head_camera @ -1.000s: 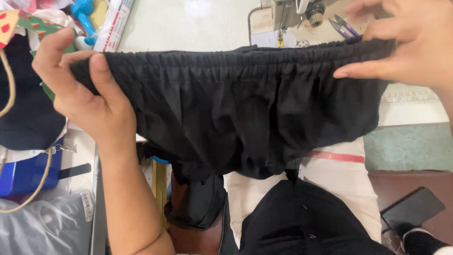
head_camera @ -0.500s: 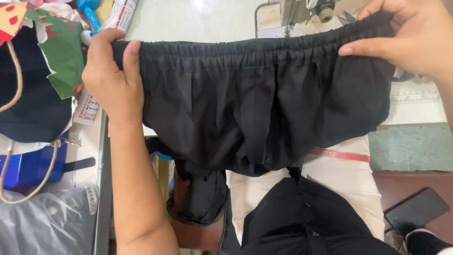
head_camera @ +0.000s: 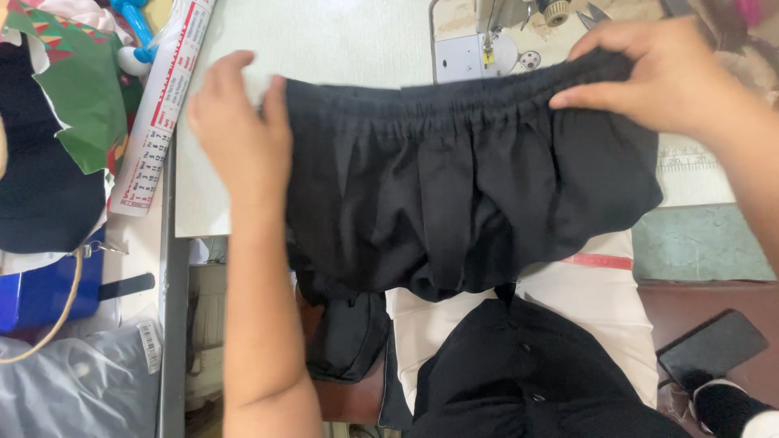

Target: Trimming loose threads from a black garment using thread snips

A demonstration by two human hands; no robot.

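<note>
We hold a black skirt (head_camera: 471, 195) stretched between our hands. Our left hand (head_camera: 239, 138) grips one end of its stretchy band, fingers curled around it. Our right hand (head_camera: 657, 77) pinches the other end. The skirt hangs over the white surface (head_camera: 324, 49), just below a sewing machine (head_camera: 503, 32).

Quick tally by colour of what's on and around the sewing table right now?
Black: 3 - gathered garment held by left hand and right hand, folded cloth, phone
Blue: 1 - container
Green: 1 - paper sheet
White: 1 - sewing machine
Total: 6
</note>
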